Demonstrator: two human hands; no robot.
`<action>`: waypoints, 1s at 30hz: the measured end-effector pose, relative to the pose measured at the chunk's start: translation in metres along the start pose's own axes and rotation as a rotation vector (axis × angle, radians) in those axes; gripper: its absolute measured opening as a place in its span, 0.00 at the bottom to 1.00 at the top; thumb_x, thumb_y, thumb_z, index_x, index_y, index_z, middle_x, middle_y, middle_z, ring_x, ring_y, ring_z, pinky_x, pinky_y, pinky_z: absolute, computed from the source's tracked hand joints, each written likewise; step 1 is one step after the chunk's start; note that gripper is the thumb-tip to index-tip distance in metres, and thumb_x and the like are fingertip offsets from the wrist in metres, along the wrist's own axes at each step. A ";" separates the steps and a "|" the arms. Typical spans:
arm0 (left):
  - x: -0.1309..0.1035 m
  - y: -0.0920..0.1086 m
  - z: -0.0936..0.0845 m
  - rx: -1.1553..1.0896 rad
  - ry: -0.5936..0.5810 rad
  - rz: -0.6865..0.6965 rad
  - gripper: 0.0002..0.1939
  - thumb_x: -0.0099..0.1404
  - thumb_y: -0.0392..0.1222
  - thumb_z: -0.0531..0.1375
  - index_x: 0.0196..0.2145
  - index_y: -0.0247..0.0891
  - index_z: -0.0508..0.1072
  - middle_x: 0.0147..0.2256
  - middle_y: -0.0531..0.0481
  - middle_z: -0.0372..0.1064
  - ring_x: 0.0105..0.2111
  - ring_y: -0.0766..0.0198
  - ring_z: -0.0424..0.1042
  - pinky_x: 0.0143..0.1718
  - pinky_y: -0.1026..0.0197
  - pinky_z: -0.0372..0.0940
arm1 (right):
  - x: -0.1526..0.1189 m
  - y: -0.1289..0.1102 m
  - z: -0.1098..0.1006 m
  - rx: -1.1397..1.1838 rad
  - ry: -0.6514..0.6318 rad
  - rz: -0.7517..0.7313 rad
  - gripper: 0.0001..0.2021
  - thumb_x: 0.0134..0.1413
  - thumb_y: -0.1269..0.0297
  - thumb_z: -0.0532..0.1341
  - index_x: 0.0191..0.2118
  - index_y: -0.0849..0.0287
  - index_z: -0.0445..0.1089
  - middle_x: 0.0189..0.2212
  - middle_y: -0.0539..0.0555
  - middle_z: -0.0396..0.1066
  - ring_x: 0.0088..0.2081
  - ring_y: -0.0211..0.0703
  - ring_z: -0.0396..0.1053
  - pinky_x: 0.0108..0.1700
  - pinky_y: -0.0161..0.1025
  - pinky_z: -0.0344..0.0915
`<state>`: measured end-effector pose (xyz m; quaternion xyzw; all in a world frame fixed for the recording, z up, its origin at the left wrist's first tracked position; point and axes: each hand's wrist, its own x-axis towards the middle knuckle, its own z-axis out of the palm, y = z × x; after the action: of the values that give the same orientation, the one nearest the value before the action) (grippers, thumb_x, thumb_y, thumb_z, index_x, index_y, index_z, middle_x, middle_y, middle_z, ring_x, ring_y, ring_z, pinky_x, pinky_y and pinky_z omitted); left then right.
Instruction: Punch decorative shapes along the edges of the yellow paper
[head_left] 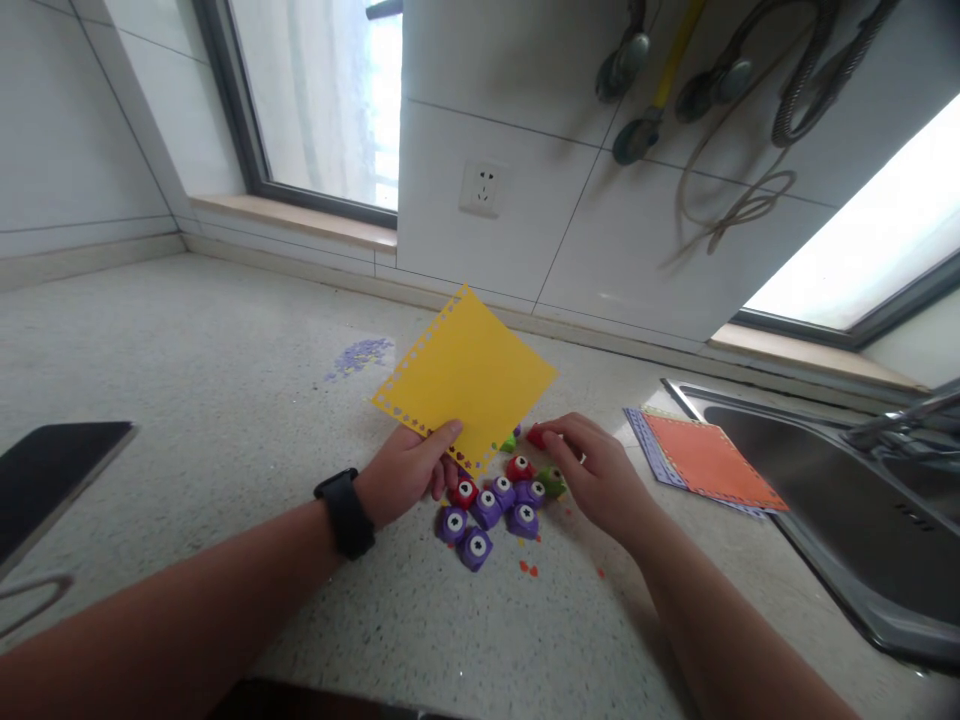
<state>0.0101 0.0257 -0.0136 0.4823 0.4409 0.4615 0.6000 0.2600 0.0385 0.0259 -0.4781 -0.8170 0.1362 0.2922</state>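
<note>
A yellow sheet of paper [472, 370] is pinched at its lower edge by my left hand [416, 465], thumb on top. Small punched shapes run along two of its edges. My right hand [596, 470] is closed on a red craft punch [537, 435] just right of the sheet. Below the sheet, several purple craft punches [475, 548] stand grouped on the counter, with red punches [520, 467] and a green punch [552, 482] among them. Part of another green punch [510, 441] shows from behind the paper's lower right edge.
Punched sheets, an orange one [712, 465] on top, lie by the sink [840, 600] at right. Purple paper bits [364, 355] are heaped behind the yellow sheet; orange bits [529, 569] lie near the punches. A dark flat device [60, 470] rests at left on the speckled counter [247, 370].
</note>
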 end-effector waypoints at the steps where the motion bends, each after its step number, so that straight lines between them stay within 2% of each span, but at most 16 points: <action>1: 0.000 0.000 0.000 -0.013 0.007 0.005 0.20 0.66 0.55 0.58 0.27 0.34 0.70 0.15 0.51 0.68 0.11 0.71 0.61 0.12 0.68 0.52 | 0.000 0.002 -0.001 0.002 0.058 0.022 0.13 0.69 0.59 0.53 0.45 0.56 0.74 0.40 0.58 0.74 0.42 0.49 0.71 0.43 0.47 0.66; 4: 0.000 0.003 0.000 -0.113 0.066 0.035 0.17 0.65 0.53 0.60 0.32 0.34 0.71 0.16 0.53 0.69 0.12 0.70 0.62 0.12 0.69 0.54 | 0.003 0.014 -0.004 -0.019 0.192 0.096 0.14 0.68 0.58 0.53 0.50 0.56 0.72 0.45 0.60 0.73 0.42 0.50 0.71 0.45 0.49 0.67; 6: 0.000 0.005 0.000 -0.200 0.124 0.065 0.15 0.63 0.51 0.62 0.36 0.34 0.70 0.17 0.55 0.69 0.13 0.69 0.64 0.11 0.69 0.55 | 0.005 0.024 -0.004 -0.036 0.198 0.126 0.17 0.67 0.58 0.53 0.54 0.56 0.70 0.50 0.61 0.71 0.47 0.52 0.70 0.49 0.51 0.67; 12: 0.002 0.010 -0.001 -0.289 0.216 0.133 0.15 0.61 0.49 0.65 0.38 0.35 0.69 0.18 0.58 0.67 0.13 0.71 0.63 0.10 0.71 0.53 | 0.007 0.042 0.004 -0.061 -0.023 0.116 0.18 0.69 0.58 0.51 0.56 0.56 0.70 0.54 0.61 0.71 0.57 0.53 0.66 0.61 0.55 0.60; 16: 0.004 0.010 -0.002 -0.284 0.229 0.139 0.14 0.61 0.48 0.65 0.36 0.34 0.70 0.19 0.57 0.68 0.13 0.71 0.63 0.10 0.70 0.53 | 0.003 0.028 0.014 -0.054 -0.170 0.085 0.21 0.69 0.56 0.52 0.63 0.56 0.64 0.58 0.62 0.68 0.59 0.53 0.65 0.62 0.54 0.59; 19: 0.003 0.010 -0.001 -0.270 0.227 0.135 0.14 0.62 0.48 0.64 0.36 0.34 0.69 0.19 0.57 0.68 0.13 0.71 0.63 0.10 0.70 0.53 | 0.003 0.012 0.021 -0.090 -0.164 0.078 0.23 0.70 0.56 0.52 0.66 0.56 0.59 0.61 0.63 0.65 0.62 0.55 0.61 0.62 0.56 0.57; 22: 0.003 0.009 0.000 -0.255 0.234 0.127 0.15 0.61 0.49 0.64 0.37 0.35 0.69 0.18 0.57 0.68 0.13 0.70 0.63 0.10 0.70 0.52 | 0.006 -0.001 0.025 -0.181 -0.122 0.021 0.20 0.69 0.57 0.54 0.63 0.48 0.65 0.64 0.60 0.62 0.65 0.57 0.56 0.62 0.59 0.52; 24: 0.003 0.009 0.000 -0.240 0.226 0.117 0.15 0.61 0.50 0.64 0.36 0.35 0.69 0.17 0.57 0.67 0.12 0.70 0.62 0.10 0.70 0.52 | 0.008 -0.005 0.026 -0.216 -0.115 -0.003 0.18 0.68 0.57 0.55 0.60 0.45 0.69 0.63 0.57 0.64 0.64 0.57 0.57 0.61 0.60 0.52; 30: 0.003 0.002 -0.002 -0.153 0.173 0.101 0.17 0.62 0.54 0.63 0.34 0.35 0.70 0.15 0.56 0.67 0.12 0.69 0.60 0.12 0.69 0.52 | 0.008 -0.004 0.024 -0.223 -0.059 0.041 0.09 0.59 0.59 0.64 0.44 0.50 0.77 0.54 0.56 0.71 0.56 0.58 0.62 0.55 0.57 0.56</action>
<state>0.0082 0.0292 -0.0124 0.4149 0.4297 0.5635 0.5707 0.2396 0.0450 0.0112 -0.5200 -0.8254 0.0643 0.2102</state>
